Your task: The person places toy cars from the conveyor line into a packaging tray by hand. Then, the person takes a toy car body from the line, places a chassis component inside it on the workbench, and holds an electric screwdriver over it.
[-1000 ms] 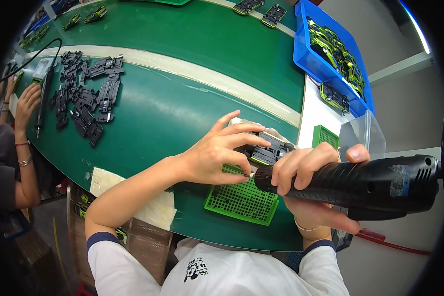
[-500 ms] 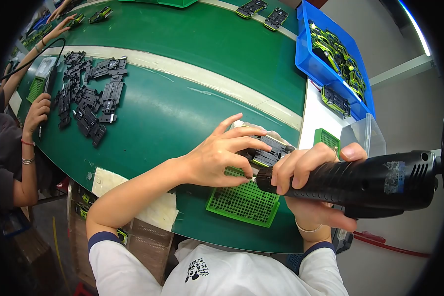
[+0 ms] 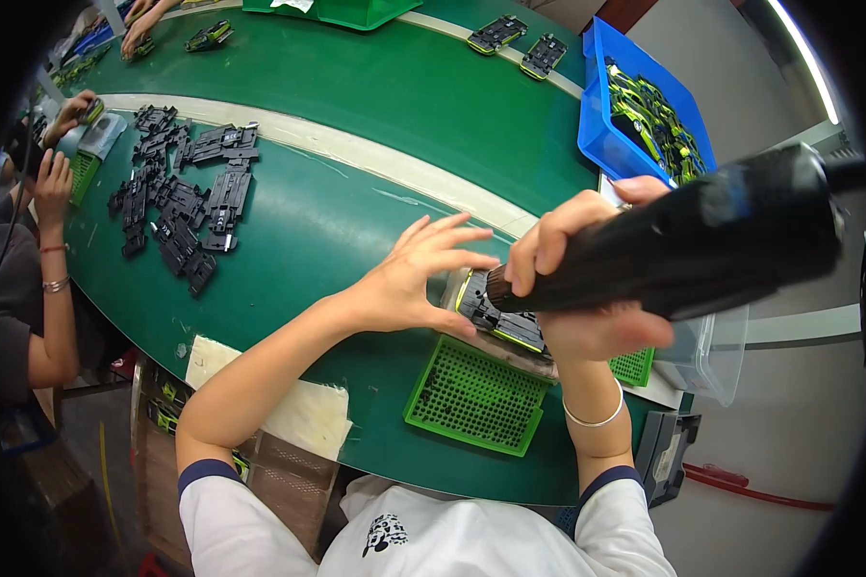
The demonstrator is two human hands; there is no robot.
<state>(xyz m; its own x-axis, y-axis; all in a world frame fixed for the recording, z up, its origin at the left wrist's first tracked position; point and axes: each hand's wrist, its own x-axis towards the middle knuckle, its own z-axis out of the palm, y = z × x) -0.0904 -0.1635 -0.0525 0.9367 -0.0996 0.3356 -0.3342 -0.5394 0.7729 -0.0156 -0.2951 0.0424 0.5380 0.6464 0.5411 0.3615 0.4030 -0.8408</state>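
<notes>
One toy car (image 3: 515,327) lies underside up near the centre, at four o'clock from the left hand (image 3: 404,279), whose fingers spread wide; whether they touch it, I cannot tell. The right hand (image 3: 587,332) grips a black power driver (image 3: 712,236), its nose over the car (the bit itself is hidden). Fastening on this piece looks under way rather than finished. Loose black chassis plates (image 3: 226,197) at ten o'clock seem unfitted; two cars (image 3: 497,35) toward one o'clock, black undersides edged in lime, look assembled. Lime car bodies (image 3: 659,120) crowd the blue bin (image 3: 597,135) between one and two. At six o'clock from the car sits a green grid tray (image 3: 462,437). No brand is legible: the driver's label (image 3: 726,204) is blurred, and the shirt print (image 3: 386,535) has lettering too small to read.
</notes>
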